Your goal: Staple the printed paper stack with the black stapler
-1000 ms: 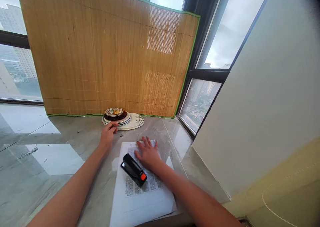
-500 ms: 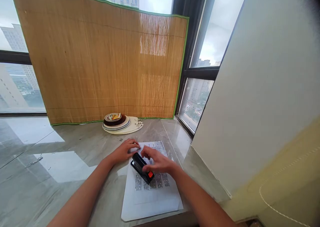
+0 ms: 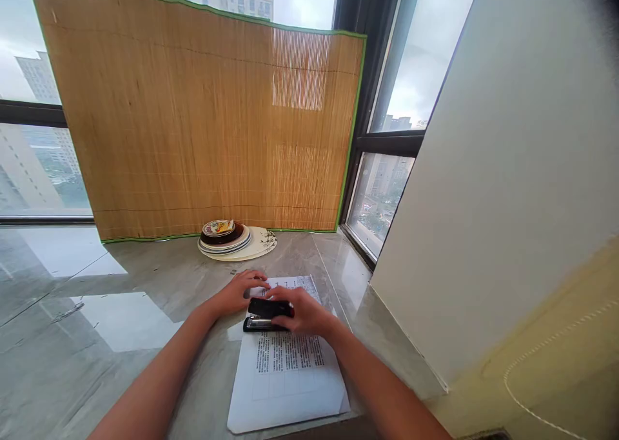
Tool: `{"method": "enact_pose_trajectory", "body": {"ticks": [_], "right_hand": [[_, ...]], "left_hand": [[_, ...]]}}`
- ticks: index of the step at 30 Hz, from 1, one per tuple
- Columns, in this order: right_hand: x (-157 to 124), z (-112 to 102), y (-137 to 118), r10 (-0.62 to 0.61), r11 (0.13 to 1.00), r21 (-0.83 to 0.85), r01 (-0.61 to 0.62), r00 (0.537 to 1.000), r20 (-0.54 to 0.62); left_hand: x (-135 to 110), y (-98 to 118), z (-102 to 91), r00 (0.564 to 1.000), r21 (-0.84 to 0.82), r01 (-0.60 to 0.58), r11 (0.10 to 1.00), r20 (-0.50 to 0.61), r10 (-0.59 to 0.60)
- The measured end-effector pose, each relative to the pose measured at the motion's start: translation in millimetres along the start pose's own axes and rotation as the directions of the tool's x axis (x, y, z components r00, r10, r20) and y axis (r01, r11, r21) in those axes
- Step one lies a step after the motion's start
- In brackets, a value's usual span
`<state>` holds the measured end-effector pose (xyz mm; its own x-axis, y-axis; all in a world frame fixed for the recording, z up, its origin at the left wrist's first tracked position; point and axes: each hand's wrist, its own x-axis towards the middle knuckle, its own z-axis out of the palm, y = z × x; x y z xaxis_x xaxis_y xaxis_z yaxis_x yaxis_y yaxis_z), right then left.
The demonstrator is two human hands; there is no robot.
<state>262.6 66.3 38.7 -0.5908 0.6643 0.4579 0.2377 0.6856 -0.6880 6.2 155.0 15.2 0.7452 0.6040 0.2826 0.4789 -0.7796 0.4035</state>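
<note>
A black stapler [image 3: 265, 309] lies nearly crosswise over the upper part of the printed sheets [image 3: 285, 382], its jaw end to the left. My right hand [image 3: 302, 311] is wrapped around its right end, thumb on the near side and fingers over the far side. My left hand [image 3: 242, 291] rests at the upper left edge of the paper, fingers stretched out toward the sheets. Its fingertips touch or nearly touch the paper behind the stapler. The stapler's right end is partly hidden by my right hand.
A stack of plates [image 3: 225, 239] stands on the grey tiled surface [image 3: 159, 388] beyond the paper, before a bamboo blind [image 3: 207, 124]. The white wall [image 3: 493, 169] bounds the right side. The paper's lower end lies near the surface's front edge.
The stapler has turned from a diagonal to a nearly sideways position, and my right hand has closed around its right end. The sheets have shifted slightly left.
</note>
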Motion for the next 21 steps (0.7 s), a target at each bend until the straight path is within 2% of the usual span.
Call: {"method": "enact_pose_trajectory", "body": {"ticks": [2, 5, 7, 9, 12, 17, 21], "right_hand": [[2.3, -2.8, 8.9, 0.075, 0.996, 0.068, -0.064, 0.982, -0.174], [5.2, -12.1, 25.0, 0.182, 0.982, 0.135, -0.135, 0.881, -0.436], [5.5, -18.6, 36.1, 0.206, 0.978, 0.136, -0.157, 0.821, -0.533], [4.8, -23.0, 45.5, 0.222, 0.975, 0.128, -0.181, 0.804, -0.551], [4.0, -24.5, 53.1, 0.252, 0.968, 0.118, -0.223, 0.823, -0.509], [7.0, -20.9, 52.1, 0.268, 0.963, 0.125, -0.237, 0.851, -0.452], [9.1, -20.7, 49.0, 0.275, 0.961, 0.133, -0.241, 0.854, -0.442]], "left_hand": [[0.1, -0.5, -0.2, 1.0, -0.004, -0.005, 1.0, -0.006, 0.004], [0.0, 1.9, -1.7, 1.0, -0.018, -0.003, 1.0, -0.008, 0.003], [-0.3, 5.6, -3.3, 1.0, -0.031, -0.004, 1.0, 0.006, 0.004], [-0.6, 10.0, -5.0, 1.0, -0.026, 0.006, 1.0, 0.023, -0.005], [-1.0, 15.3, -6.9, 0.998, 0.015, 0.045, 0.999, 0.05, -0.046], [-1.7, 16.8, -7.1, 0.996, 0.028, 0.07, 0.997, 0.05, -0.072], [-4.0, 16.0, -7.3, 0.993, 0.04, 0.111, 0.993, 0.036, -0.112]]}}
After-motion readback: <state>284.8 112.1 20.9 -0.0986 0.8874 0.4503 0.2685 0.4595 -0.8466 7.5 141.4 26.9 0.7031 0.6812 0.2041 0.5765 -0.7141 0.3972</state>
